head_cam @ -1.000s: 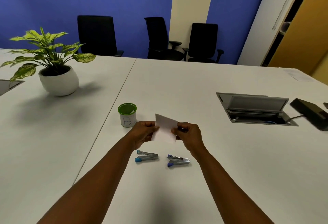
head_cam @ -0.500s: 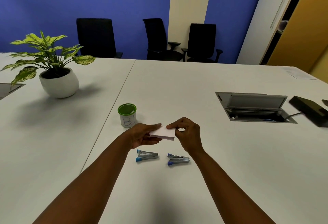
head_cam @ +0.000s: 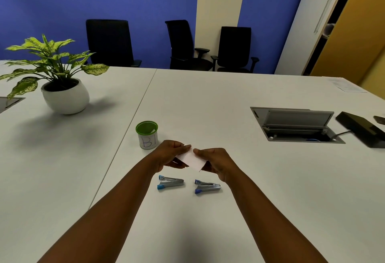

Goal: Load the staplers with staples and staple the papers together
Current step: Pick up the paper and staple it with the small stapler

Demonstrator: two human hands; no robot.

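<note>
Now paper (2 hands pinching)

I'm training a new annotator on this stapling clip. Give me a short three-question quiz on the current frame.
1. True or false: both the left hand and the right hand hold the paper.
2. How many staplers lie on the table?
3. The green-rimmed cup stands: A) left of the paper, B) right of the paper, C) beside the potted plant.

Key: 1 true. 2 two: the left stapler and the right stapler. 3 A.
</note>
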